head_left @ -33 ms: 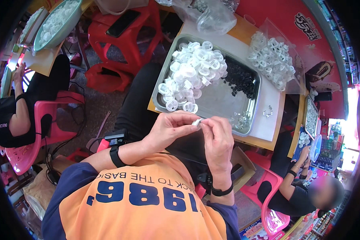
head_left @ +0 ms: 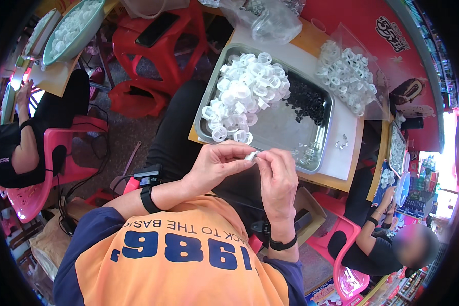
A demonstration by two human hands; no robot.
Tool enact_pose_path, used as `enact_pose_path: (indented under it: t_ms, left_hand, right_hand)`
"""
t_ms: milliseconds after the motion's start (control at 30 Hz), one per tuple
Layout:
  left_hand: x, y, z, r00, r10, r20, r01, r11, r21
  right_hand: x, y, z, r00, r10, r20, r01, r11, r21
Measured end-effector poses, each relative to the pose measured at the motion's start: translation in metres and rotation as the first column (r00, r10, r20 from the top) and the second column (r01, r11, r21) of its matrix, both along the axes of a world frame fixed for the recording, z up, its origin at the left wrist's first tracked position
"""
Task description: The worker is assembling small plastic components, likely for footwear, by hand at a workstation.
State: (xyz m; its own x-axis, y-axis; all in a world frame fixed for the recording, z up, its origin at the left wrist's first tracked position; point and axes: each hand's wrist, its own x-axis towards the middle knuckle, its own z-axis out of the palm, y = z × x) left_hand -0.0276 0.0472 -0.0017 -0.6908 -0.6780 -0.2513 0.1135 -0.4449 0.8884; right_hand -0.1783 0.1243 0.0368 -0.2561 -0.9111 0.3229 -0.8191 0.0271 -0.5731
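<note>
Fingers (head_left: 239, 153) of the left hand (head_left: 217, 164) and right hand (head_left: 278, 176): both pinching one small white plastic ring (head_left: 252, 155) between them, held above the lap (long axis not discernible). Metal tray (head_left: 325, 133) on the tabletop (head_left: 348, 153) just beyond, holding a heap of white rings (head_left: 245, 94) and black pieces (head_left: 306, 101).

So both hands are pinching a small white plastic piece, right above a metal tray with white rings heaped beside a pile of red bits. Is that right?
Nearly. In the head view, the left hand and right hand do pinch a small white piece near the metal tray of white rings, but the small bits piled beside them are black, not red.
</note>
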Motion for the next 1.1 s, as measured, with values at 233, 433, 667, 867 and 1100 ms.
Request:
enact_pose_path:
  t_ms: [233,433,667,867,1100]
  left_hand:
    - [0.0,0.0,-0.004,0.999,0.019,-0.034,-0.016,0.998,0.06]
    - [-0.001,-0.001,-0.002,0.991,0.016,-0.133,0.026,0.949,0.314]
    - [-0.001,0.0,-0.002,0.991,0.021,-0.131,0.026,0.937,0.348]
    - [-0.001,0.002,-0.005,0.998,0.011,-0.059,0.003,0.974,0.228]
    - [0.001,0.001,-0.007,0.999,-0.008,-0.033,0.006,0.997,-0.073]
  right_hand:
    - [0.002,0.002,-0.006,0.999,-0.007,0.047,0.01,0.999,-0.051]
    - [0.002,0.005,-0.004,0.985,-0.047,0.166,0.052,0.998,-0.029]
    - [-0.001,0.007,-0.008,0.992,-0.026,0.125,0.029,0.999,-0.024]
    - [-0.002,0.005,-0.01,0.996,-0.008,-0.09,0.0,0.996,-0.089]
    - [-0.005,0.005,-0.013,0.992,0.051,-0.116,-0.063,0.992,-0.105]
